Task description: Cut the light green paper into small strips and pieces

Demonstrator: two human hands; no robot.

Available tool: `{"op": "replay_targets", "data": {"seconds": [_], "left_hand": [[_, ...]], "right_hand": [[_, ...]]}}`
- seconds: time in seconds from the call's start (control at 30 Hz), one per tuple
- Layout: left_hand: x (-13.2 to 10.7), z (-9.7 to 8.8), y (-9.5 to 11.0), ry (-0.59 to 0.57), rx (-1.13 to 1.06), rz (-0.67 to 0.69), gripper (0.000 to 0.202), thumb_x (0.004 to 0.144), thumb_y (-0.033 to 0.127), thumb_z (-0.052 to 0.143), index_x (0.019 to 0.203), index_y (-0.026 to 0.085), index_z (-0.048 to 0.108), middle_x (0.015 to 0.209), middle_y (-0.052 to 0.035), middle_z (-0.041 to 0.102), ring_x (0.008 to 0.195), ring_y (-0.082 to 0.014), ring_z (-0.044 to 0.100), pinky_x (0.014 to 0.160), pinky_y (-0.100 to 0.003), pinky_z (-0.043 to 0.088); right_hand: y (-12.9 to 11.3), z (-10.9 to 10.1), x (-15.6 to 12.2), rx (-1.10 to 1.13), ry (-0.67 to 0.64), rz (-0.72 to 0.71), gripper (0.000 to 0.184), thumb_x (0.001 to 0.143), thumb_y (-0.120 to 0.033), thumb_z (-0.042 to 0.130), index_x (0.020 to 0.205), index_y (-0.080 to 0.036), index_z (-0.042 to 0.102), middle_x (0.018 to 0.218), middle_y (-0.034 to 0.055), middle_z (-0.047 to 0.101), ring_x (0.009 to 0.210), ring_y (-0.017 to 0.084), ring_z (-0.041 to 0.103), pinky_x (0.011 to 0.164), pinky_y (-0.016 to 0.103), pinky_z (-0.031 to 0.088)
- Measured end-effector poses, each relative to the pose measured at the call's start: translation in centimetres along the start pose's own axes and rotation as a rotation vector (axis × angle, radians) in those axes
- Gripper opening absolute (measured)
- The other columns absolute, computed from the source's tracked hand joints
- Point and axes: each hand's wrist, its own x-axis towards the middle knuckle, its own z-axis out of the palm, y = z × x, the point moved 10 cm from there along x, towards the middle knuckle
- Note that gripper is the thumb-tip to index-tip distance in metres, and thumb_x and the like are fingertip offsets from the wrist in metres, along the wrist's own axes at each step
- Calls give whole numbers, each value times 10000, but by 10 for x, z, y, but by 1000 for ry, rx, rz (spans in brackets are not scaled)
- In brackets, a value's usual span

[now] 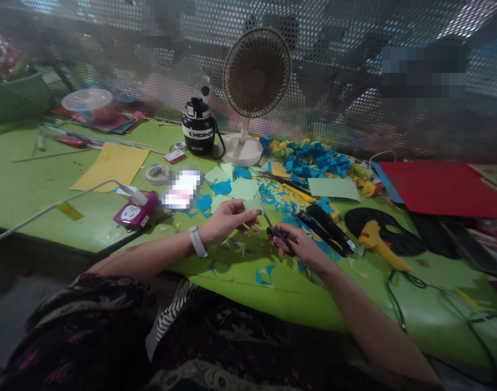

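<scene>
Black-handled scissors (268, 220) are in my right hand (296, 245), its fingers wrapped round the handles and the blades pointing up and away from me. Just left of the blades, my left hand (230, 221) has its thumb and fingers bent round a pale green paper piece (254, 205); the exact grip is partly hidden. Beyond my hands lie more pale green paper pieces (242, 188) and blue paper pieces (222, 188). Small blue, yellow and green scraps (265, 275) are scattered below and around both hands.
Behind stand a fan (256, 73) and a black bottle (198, 130). A phone (183, 190), tape roll (158, 174) and purple power socket (137, 212) lie left. A black stapler (327, 229), yellow glue gun (382, 247) and red sheet (439, 187) are right. A blue-and-yellow paper heap (317, 157) lies behind.
</scene>
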Motion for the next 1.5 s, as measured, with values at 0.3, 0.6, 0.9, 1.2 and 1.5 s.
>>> {"op": "replay_targets", "data": {"seconds": [0.3,0.6,0.9,1.2,1.5], "left_hand": [[0,0,-1,-7,15,-8,313,773,385,781,850,111,650,742,-56,717,597,-102,672,489,-178,498],[0,0,-4,10,-30,-29,346,747,400,802,804,122,604,748,-49,713,610,-111,683,481,-179,494],[2,-2,-5,14,-71,-26,420,739,441,799,720,157,490,749,-42,712,612,-113,689,481,-179,481],[4,-8,-4,53,-79,-15,426,726,467,803,750,158,510,742,-32,716,608,-108,695,473,-162,471],[2,-4,-3,23,-39,-33,428,723,470,808,732,152,521,738,-47,726,606,-112,694,506,-181,502]], "right_hand": [[8,-3,2,23,25,5,524,625,-620,801,730,-203,501,675,-38,502,566,97,459,506,254,386],[6,-6,2,20,63,-15,497,635,-600,804,745,-193,540,670,-28,551,531,85,432,494,255,323],[5,-10,1,28,99,6,517,602,-619,814,739,-195,551,642,-24,572,533,93,457,503,256,349],[4,-12,-1,20,122,18,531,593,-641,803,723,-200,536,619,-22,571,531,105,490,481,250,333],[5,-11,1,25,118,14,534,571,-622,828,723,-194,547,622,-30,573,543,98,492,499,244,355]]}}
